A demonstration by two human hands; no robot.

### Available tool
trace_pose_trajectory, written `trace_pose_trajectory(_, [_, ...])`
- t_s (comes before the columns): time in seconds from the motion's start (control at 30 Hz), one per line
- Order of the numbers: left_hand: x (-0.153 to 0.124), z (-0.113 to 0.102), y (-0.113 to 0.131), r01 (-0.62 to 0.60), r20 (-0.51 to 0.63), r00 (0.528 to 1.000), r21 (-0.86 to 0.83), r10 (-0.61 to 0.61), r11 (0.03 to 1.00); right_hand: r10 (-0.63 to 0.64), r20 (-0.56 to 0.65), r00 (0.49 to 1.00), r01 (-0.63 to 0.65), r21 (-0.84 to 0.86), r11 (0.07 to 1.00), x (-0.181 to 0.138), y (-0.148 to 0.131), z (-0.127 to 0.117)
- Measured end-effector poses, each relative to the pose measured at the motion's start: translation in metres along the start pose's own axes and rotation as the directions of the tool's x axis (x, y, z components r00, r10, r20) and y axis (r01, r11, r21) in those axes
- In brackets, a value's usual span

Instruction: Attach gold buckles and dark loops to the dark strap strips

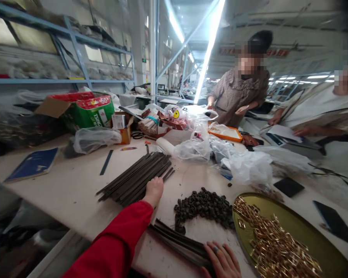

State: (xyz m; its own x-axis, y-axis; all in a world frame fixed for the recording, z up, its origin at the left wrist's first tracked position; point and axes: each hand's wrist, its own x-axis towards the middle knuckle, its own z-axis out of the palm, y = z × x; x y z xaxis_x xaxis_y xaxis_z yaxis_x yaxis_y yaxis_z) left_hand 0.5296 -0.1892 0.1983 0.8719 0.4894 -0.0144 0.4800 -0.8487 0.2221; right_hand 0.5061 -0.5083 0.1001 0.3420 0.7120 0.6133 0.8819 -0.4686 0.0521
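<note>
My left hand, in a red sleeve, is curled closed at the right edge of a pile of long dark strips. What its fingertips grip is partly hidden, but strips stick out beyond them. At the table's front, my right hand, with a ring on one finger, lies closed over the end of a bundle of dark strips. Between the hands and the tray sits a heap of small black loops. Gold metal buckles fill much of an oval gold-green tray at the right.
A blue notebook and a single dark strip lie at the left. Clear plastic bags, a green carton and an orange tray crowd the back. One person stands across the table; another is at the right.
</note>
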Motion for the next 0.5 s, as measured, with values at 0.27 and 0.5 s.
trace_pose_trajectory(0.27, [-0.039,-0.025,0.0,-0.199,0.138,0.952,-0.396,0.272,0.897,0.18,0.261,0.949,-0.195,0.033,0.98,0.016,-0.016,-0.032])
trace_pose_trajectory(0.5, [-0.11,-0.023,0.013,0.489,0.634,0.627,-0.773,0.454,0.405,0.388,0.279,0.878,-0.412,0.032,0.911,0.053,0.008,-0.028])
